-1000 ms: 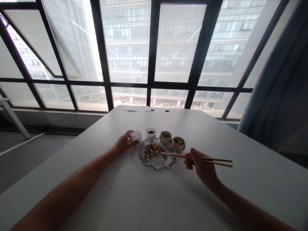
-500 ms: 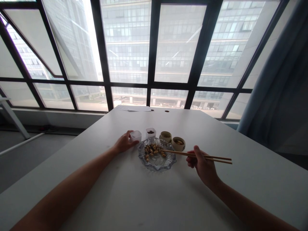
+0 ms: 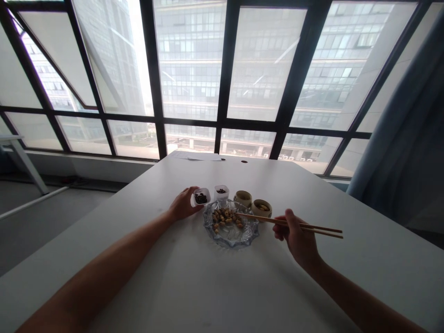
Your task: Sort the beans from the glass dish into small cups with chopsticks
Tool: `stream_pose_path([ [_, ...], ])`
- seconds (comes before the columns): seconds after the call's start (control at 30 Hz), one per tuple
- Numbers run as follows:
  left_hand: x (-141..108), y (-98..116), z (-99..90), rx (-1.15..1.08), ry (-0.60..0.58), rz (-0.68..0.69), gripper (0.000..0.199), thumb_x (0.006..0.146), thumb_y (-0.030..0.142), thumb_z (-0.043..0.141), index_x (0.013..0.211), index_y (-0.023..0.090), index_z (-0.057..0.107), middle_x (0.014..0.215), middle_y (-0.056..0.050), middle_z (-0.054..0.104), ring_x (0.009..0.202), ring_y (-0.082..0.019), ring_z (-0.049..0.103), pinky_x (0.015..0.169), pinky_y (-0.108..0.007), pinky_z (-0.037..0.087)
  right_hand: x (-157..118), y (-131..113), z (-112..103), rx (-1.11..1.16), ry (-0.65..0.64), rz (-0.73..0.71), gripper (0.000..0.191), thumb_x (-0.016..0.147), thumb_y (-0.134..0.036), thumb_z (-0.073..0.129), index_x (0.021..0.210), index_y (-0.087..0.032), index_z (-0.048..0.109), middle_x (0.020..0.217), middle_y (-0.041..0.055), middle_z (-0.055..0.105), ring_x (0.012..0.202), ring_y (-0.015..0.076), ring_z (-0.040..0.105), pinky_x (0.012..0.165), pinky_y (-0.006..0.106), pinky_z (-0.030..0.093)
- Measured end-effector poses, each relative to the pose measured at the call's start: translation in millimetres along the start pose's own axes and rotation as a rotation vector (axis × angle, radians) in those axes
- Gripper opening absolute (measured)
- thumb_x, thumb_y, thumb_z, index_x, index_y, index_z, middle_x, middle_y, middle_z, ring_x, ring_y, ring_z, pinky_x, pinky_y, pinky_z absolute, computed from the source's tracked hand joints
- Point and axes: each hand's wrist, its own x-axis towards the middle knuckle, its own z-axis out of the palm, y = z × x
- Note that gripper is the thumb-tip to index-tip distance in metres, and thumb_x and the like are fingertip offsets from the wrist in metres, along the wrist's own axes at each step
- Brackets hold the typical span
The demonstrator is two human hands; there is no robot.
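Observation:
My left hand (image 3: 185, 204) is closed round the side of a small translucent plastic cup (image 3: 207, 191), which tips towards me and shows dark pieces (image 3: 200, 198) inside. In my right hand (image 3: 299, 238) is a pair of wooden chopsticks (image 3: 267, 219). Their tips reach into a scalloped glass dish (image 3: 234, 243), at the edge of a heap of tan and dark nut-like pieces (image 3: 224, 217). Whether the tips pinch a piece is too small to tell. Behind the dish stands a second plastic cup (image 3: 221, 195) with a few dark bits.
Two small beige pots stand behind the dish; the left pot (image 3: 243, 199) shows no contents, while the right pot (image 3: 262, 209) holds pale pieces. White papers (image 3: 197, 156) lie at the far end of the white table (image 3: 208, 286). Windows and a blue curtain (image 3: 398, 125) surround it.
My left hand has tilted the plastic cup towards me, so its dark contents now show. The chopsticks stay over the dish. The whole view has shifted slightly.

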Motion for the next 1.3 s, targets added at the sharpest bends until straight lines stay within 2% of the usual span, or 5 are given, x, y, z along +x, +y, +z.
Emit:
stream_pose_path([
  [0.2, 0.2, 4.2, -1.6, -0.008, -0.010, -0.005, 0.062, 0.071, 0.041, 0.073, 0.124, 0.020, 0.050, 0.116, -0.013, 0.065, 0.105, -0.030, 0.064, 0.092, -0.044, 0.051, 22.1, -16.3, 74.7, -0.115, -0.230, -0.291, 0.055, 0.080, -0.070, 0.058, 0.071, -0.017, 0.067, 0.050, 0.0029, 0.064, 0.039, 0.0133, 0.056, 0.039, 0.025, 0.046],
  [0.4, -0.3, 5.3, -3.2, -0.017, -0.020, 0.004, 0.061, 0.070, 0.039, 0.075, 0.123, 0.021, 0.050, 0.116, -0.013, 0.066, 0.104, -0.030, 0.064, 0.090, -0.044, 0.052, 39.6, 0.8, 129.9, -0.340, -0.492, -0.355, 0.053, 0.081, -0.069, 0.057, 0.067, -0.019, 0.065, 0.054, 0.0019, 0.064, 0.048, 0.0136, 0.059, 0.045, 0.023, 0.048],
  [0.8, -0.5, 6.1, -2.3, -0.034, -0.028, -0.046, 0.063, 0.071, 0.044, 0.073, 0.125, 0.019, 0.051, 0.114, -0.013, 0.066, 0.100, -0.029, 0.066, 0.087, -0.042, 0.053, 12.9, -41.6, 57.7, -0.411, -0.575, -0.071, 0.060, 0.074, -0.074, 0.062, 0.059, -0.016, 0.065, 0.039, 0.0017, 0.058, 0.029, 0.0108, 0.050, 0.030, 0.019, 0.036],
  [1.07, -0.5, 0.3, 0.7, -0.017, -0.024, -0.050, 0.063, 0.071, 0.047, 0.073, 0.123, 0.020, 0.050, 0.111, -0.012, 0.068, 0.094, -0.027, 0.067, 0.081, -0.040, 0.055, 18.0, -14.3, 54.2, -0.399, -0.594, -0.170, 0.049, 0.083, -0.062, 0.062, 0.065, -0.017, 0.067, 0.051, 0.0025, 0.064, 0.042, 0.0123, 0.058, 0.041, 0.022, 0.046],
  [1.3, -0.6, 1.8, -0.1, -0.036, -0.024, -0.067, 0.063, 0.069, 0.050, 0.073, 0.121, 0.021, 0.052, 0.107, -0.011, 0.069, 0.089, -0.026, 0.067, 0.077, -0.038, 0.055, 16.3, -27.4, 48.5, -0.326, -0.493, -0.161, 0.052, 0.079, -0.067, 0.062, 0.069, -0.017, 0.069, 0.050, 0.0027, 0.064, 0.041, 0.0144, 0.058, 0.040, 0.024, 0.046],
])
